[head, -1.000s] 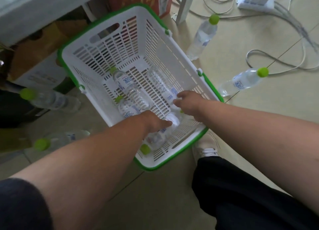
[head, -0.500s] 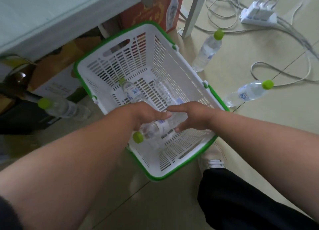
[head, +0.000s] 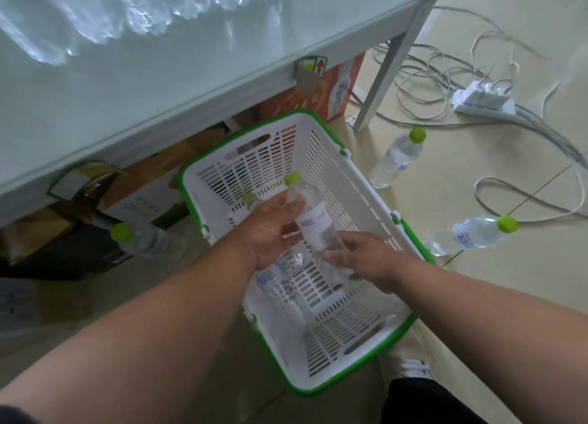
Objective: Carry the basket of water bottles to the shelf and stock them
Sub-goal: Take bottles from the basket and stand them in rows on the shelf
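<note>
A white basket (head: pixel 321 156) with a green rim stands on the floor below the shelf (head: pixel 178 73). Over it, both hands hold one clear water bottle (head: pixel 315 223), its green cap pointing away from me. My left hand (head: pixel 270 232) grips it near the neck. My right hand (head: pixel 362 258) wraps its lower end, and another green cap (head: pixel 354 277) shows under those fingers. Other bottles (head: pixel 276 280) lie in the basket beneath my hands. Several stocked bottles (head: pixel 95 13) line the shelf's back.
Loose bottles lie on the floor at the right (head: pixel 397 159), far right (head: pixel 471 235) and left (head: pixel 143 240). A power strip (head: pixel 483 102) with tangled cables sits beyond the shelf leg (head: pixel 381 73). A red box (head: pixel 318 95) and cardboard boxes fill the space under the shelf. My shoe (head: pixel 410 369) is beside the basket.
Both hands lifted a bottle out of the basket and turned it from lying sideways to cap pointing away. My view rose, bringing the shelf top into sight.
</note>
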